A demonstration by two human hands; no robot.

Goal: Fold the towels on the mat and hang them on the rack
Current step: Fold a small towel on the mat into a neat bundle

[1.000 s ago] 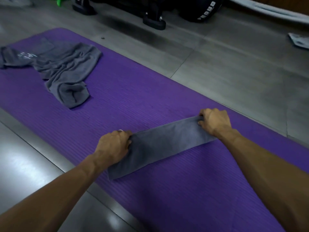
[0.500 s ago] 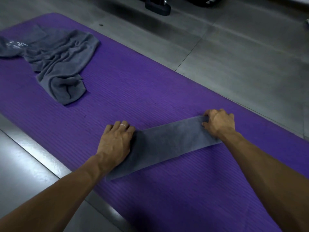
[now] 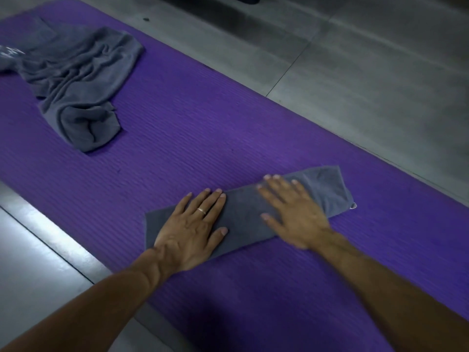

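- Where the grey tiled floor (image 3: pixel 368 72) fills the far right and near left, a purple ribbed mat (image 3: pixel 203 123) runs diagonally across it.
- Crumpled grey towel (image 3: pixel 76 85): heaped on the mat's far left, well apart from both hands, unfolded.
- Folded grey towel (image 3: pixel 243 217): a long narrow strip lying flat on the mat's near part, with a small pale tag (image 3: pixel 353 206) at its right corner.
- Right hand (image 3: pixel 294 214): fingers spread, palm down on the strip's middle; motion-blurred, so how firmly it presses is unclear.
- Left hand (image 3: pixel 187 229): flat and spread on the strip's left end.
- Ring (image 3: pixel 202 210): a pale band on one left finger.
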